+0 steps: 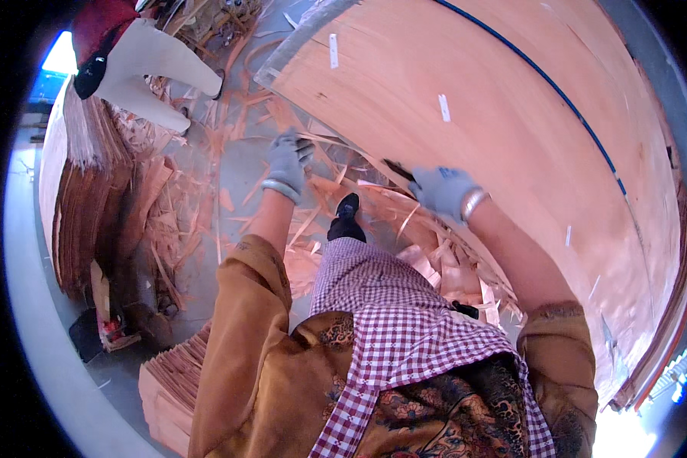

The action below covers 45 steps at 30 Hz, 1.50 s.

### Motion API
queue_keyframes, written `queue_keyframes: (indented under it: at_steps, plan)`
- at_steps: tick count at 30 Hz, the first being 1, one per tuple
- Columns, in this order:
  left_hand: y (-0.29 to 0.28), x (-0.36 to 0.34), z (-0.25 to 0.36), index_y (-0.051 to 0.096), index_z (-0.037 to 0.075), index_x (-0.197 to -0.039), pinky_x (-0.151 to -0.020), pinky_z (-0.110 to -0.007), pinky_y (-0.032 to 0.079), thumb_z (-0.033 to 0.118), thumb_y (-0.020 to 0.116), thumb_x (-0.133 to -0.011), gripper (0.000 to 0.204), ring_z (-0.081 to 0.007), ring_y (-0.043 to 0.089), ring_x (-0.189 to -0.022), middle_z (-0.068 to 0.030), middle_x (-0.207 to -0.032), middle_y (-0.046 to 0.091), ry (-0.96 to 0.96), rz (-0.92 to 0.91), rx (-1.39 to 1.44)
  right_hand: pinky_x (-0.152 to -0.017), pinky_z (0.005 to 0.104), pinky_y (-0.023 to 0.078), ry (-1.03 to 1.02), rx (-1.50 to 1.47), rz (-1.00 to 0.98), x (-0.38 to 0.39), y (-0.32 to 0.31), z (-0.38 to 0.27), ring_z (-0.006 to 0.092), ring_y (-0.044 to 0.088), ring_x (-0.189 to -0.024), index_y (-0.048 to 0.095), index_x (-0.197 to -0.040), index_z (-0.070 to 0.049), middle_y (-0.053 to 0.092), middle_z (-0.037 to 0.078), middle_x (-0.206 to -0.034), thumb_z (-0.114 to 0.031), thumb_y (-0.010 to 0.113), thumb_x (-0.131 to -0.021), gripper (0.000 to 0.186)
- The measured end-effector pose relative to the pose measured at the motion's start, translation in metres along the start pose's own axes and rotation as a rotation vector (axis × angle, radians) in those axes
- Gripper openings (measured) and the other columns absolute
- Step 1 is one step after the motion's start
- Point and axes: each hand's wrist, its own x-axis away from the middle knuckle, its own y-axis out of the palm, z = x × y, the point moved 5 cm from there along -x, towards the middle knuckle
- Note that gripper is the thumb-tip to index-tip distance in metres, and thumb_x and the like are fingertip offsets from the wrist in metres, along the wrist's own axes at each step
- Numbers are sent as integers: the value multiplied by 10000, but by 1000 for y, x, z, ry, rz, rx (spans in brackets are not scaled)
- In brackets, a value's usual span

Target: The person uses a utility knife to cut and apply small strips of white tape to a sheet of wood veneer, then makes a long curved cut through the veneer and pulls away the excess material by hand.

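A large reddish wood veneer sheet lies on a stack in front of me, with a thin blue line across it. My left hand, in a grey glove, grips a thin veneer strip at the sheet's near left edge. My right hand, also gloved and wearing a bracelet, is closed on a dark knife-like tool against the sheet's torn edge. Whether the blade touches the wood I cannot tell.
Veneer scraps and strips litter the grey floor. A veneer stack stands at the left, another low stack near my left side. Another person's legs stand at the upper left. My dark shoe is below the sheet edge.
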Motion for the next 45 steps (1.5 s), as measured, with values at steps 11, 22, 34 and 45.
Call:
queue_keyframes:
  at_steps: [11, 22, 34, 45]
  plan:
    - [93, 84, -60, 553, 59, -876, -608, -305, 531, 218, 610, -846, 171, -191, 630, -653, -80, -782, 638, -63, -109, -136, -706, 430, 488, 103, 56, 40, 79, 51, 47, 333, 638, -823, 542, -969, -49, 643, 197, -867, -263, 446, -871, 254]
    - [141, 179, -132, 550, 82, -922, -627, -297, 481, 372, 606, -843, 306, -172, 591, -677, -40, -786, 613, -315, -314, -82, -713, 444, 464, 187, -28, -107, 158, 53, 91, 342, 619, -865, 532, -971, -82, 646, 153, -900, -308, 427, -878, 266]
    - [152, 211, -194, 538, 91, -857, -547, -267, 489, 232, 629, -831, 170, -137, 568, -592, -30, -729, 582, -140, -209, -109, -646, 438, 468, 319, -11, 48, 286, 168, 166, 328, 626, -776, 526, -979, -116, 647, 129, -846, -321, 431, -890, 243]
    - [220, 356, -373, 322, 202, -1358, -970, -417, 352, 498, 484, -874, 590, -282, 472, -1092, -89, -1184, 483, -331, -500, -207, -780, 394, 500, 136, -7, 176, 365, 251, 223, 283, 633, -923, 565, -1138, -135, 656, 141, -970, -304, 578, -780, 396]
